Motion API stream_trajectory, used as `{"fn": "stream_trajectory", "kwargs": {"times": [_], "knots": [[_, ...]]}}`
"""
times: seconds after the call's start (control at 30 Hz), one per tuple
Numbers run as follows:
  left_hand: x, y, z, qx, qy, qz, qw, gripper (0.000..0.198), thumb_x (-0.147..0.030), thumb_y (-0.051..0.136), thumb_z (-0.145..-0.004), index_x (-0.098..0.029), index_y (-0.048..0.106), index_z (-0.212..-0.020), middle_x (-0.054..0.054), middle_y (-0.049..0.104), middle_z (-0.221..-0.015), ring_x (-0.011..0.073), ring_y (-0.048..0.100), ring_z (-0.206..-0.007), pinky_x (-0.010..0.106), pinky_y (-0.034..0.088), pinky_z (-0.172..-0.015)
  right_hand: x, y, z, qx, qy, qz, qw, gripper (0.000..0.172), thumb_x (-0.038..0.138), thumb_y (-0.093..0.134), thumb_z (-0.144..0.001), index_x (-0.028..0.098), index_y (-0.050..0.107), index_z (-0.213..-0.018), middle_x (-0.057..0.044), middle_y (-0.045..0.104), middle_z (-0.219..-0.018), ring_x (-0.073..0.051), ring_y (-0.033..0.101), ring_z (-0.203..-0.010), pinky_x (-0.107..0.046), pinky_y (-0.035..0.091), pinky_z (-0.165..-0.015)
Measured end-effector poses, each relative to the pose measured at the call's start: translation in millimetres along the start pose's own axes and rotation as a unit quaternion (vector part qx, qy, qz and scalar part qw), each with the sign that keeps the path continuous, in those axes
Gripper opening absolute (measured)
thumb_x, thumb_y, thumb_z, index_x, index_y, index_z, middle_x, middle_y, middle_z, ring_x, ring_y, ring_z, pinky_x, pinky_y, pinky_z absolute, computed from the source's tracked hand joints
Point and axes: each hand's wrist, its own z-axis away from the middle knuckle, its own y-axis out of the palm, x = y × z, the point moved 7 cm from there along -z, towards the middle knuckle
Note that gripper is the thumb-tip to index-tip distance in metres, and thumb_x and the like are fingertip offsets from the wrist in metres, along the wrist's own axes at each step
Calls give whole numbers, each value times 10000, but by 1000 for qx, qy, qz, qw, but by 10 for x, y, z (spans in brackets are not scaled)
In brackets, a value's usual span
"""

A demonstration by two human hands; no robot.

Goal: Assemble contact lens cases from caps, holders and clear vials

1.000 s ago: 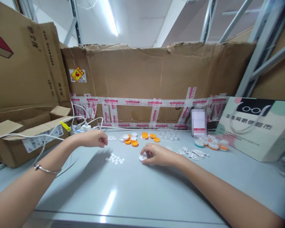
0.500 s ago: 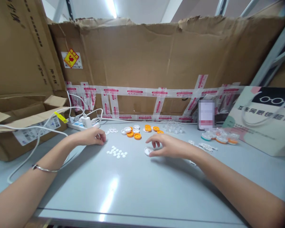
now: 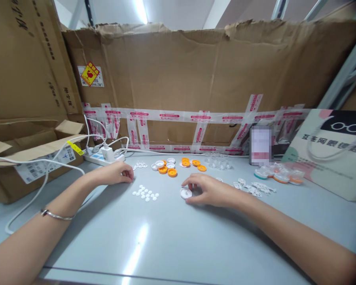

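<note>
My right hand (image 3: 203, 190) has its thumb and fingers around the rim of a white round cap (image 3: 185, 193), which lies flat on the table. My left hand (image 3: 120, 174) rests on the table at the left with its fingers curled together; whatever they may hold is hidden. Several small white discs (image 3: 147, 194) lie between the two hands. Close to the left fingertips is another group of small white pieces (image 3: 140, 165). Farther back sit several orange round caps (image 3: 172, 172) and white ones (image 3: 159, 164).
Clear plastic pieces (image 3: 218, 161), white cut-out parts (image 3: 256, 189) and assembled clear-topped rounds (image 3: 279, 173) lie at the right. Behind them stand a phone (image 3: 259, 146) and a paper bag (image 3: 338, 158). A power strip (image 3: 102, 157) with cables and an open carton (image 3: 32, 166) are on the left.
My right hand has come down, its fingers closing around the white round cap. My left hand stays almost where it was, fingers still curled. The view has shifted slightly.
</note>
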Motion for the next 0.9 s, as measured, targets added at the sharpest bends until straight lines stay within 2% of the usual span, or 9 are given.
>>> {"fn": "stream_trajectory", "kwargs": {"times": [0.27, 0.5, 0.67, 0.77, 0.9], "knots": [[22, -1, 27, -4, -11, -28, 1000, 230, -350, 516, -734, -188, 672, -779, 27, 683, -787, 169, 603, -728, 212, 423, -640, 38, 26, 36, -33, -24, 11, 999, 338, 366, 592, -736, 217, 600, -1039, -47, 587, -941, -192, 532, -870, -304, 408, -775], [-61, -48, 45, -38, -30, -75, 996, 191, -243, 493, -674, -164, 659, -726, 27, 672, -717, 161, 596, -659, 215, 418, -595, 77, 31, 82, -55, -42, 9, 998, 299, 313, 586, -741, 199, 611, -1017, -50, 583, -913, -188, 533, -859, -310, 415, -775], [-222, -214, 123, -118, -10, -73, 990, 147, -224, 498, -671, -153, 619, -719, 24, 655, -699, 150, 583, -649, 215, 428, -604, 100, 21, 101, -64, -46, 9, 997, 267, 285, 581, -739, 194, 620, -988, -48, 586, -912, -186, 532, -867, -305, 416, -778], [-360, -297, 191, -170, 28, -63, 983, 129, -225, 510, -687, -158, 611, -732, 16, 655, -720, 139, 576, -664, 215, 438, -629, 116, 16, 109, -65, -47, 11, 997, 252, 268, 576, -738, 198, 622, -975, -45, 586, -909, -184, 531, -863, -303, 419, -775], [-644, -304, 231, -215, 103, -24, 971, 98, -209, 529, -713, -161, 606, -752, 9, 652, -740, 122, 568, -668, 213, 445, -648, 127, 24, 115, -67, -45, 8, 997, 242, 244, 568, -738, 204, 623, -970, -41, 588, -906, -183, 532, -859, -302, 422, -769]]}}
